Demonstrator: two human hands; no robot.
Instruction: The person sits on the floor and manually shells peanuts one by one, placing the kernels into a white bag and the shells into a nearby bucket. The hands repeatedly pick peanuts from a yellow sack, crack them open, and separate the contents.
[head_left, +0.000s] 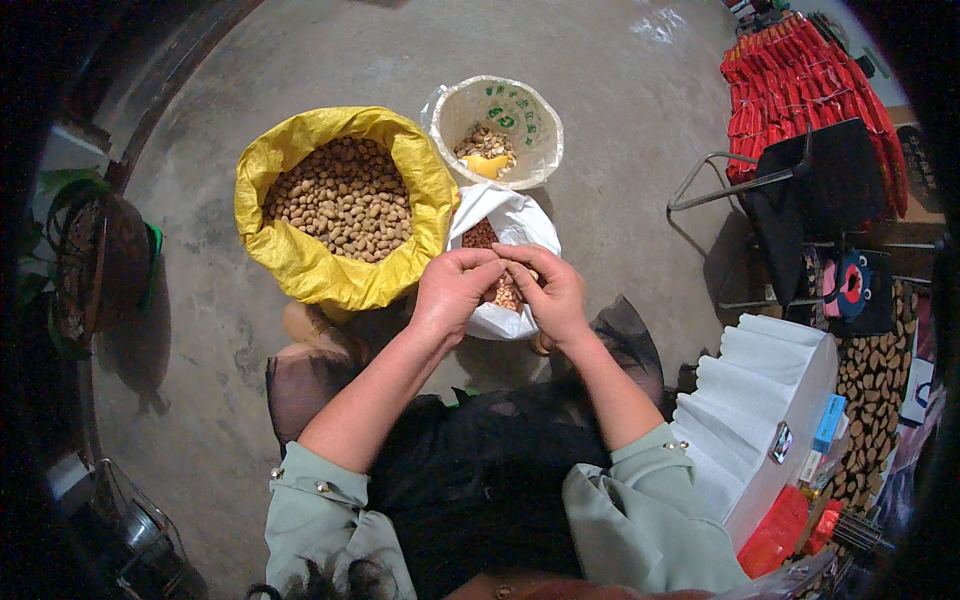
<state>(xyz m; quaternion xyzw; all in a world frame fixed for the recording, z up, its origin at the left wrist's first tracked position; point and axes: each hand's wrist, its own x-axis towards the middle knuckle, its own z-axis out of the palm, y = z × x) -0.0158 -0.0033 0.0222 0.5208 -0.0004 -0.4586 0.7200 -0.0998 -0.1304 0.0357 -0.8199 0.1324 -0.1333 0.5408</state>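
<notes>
My left hand (456, 289) and my right hand (551, 285) meet fingertip to fingertip above a white woven bag (517, 206). Their thumbs and forefingers pinch something small, seemingly a peanut, mostly hidden by the fingers. Inside the bag lie reddish shelled peanut kernels (478, 234), with paler ones (508, 298) visible below the hands. Left of the bag stands a yellow woven sack (259, 195), its rim rolled down, full of peanuts in their shells (352, 202). Behind the bag, a whitish bucket (540, 124) holds broken shells (484, 141) and a yellow scrap (486, 165).
At right are a black folding chair (825, 165), stacked red packets (787, 82) and a white, pleat-edged round surface (787, 375) bearing a phone (781, 442). A potted plant (105, 255) stands at left on the concrete floor (622, 90). A metal pot (139, 525) sits lower left.
</notes>
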